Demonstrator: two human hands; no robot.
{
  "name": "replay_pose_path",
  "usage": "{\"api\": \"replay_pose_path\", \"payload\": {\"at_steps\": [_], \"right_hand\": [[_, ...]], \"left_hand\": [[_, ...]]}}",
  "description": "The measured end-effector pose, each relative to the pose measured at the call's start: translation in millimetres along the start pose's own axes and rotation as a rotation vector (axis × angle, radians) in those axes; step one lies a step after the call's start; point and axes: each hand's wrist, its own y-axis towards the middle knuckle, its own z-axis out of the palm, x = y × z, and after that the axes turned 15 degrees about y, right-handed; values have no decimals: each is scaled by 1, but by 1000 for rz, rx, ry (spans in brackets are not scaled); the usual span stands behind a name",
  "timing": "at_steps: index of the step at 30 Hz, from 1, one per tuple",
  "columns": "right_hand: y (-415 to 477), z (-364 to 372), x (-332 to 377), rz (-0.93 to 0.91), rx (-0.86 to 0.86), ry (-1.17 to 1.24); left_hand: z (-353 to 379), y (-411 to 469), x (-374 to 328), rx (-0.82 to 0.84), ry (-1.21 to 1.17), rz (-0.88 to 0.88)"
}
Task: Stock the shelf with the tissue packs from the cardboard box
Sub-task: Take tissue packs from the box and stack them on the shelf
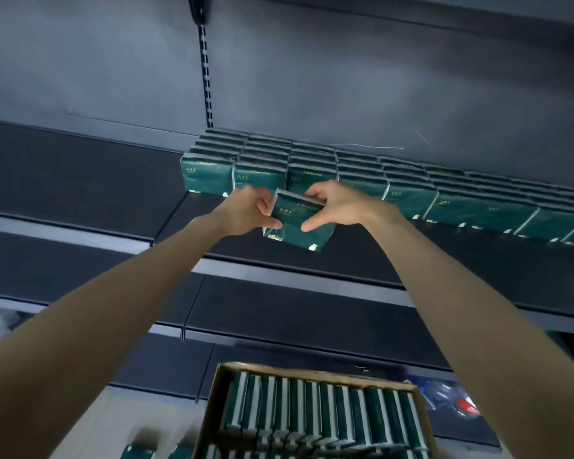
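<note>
Green tissue pack (295, 236): was held tilted, long axis left to right, gold-printed.
Grip: was pinched by left hand (246, 210), right hand (337, 207).

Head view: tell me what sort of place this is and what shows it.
Probably a shop aisle being restocked: tiered dark shelving on a slotted upright, rows of identical green tissue packs faced along one shelf, and an open cardboard box of more packs below.
</note>
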Motion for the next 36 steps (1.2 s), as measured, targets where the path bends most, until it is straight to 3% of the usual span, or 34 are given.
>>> {"api": "replay_pose_path", "payload": {"at_steps": [4,9,14,23,28,36], "right_hand": [[49,-4,-9,-21,-160,-53],[91,-12,-21,56,-293,-334],[119,-12,-31,79,-340,-368],[141,-2,-43,16,-466,-422],[148,1,-47,31,-310,-486],[153,1,-40,83,-271,-525]], "left_hand": [[2,47,15,-17,103,18],[-7,98,31,-85,571,135],[-5,141,47,28,766,195],[12,161,60,77,792,216],[14,163,61,77,804,227],[8,165,58,103,819,228]]}}
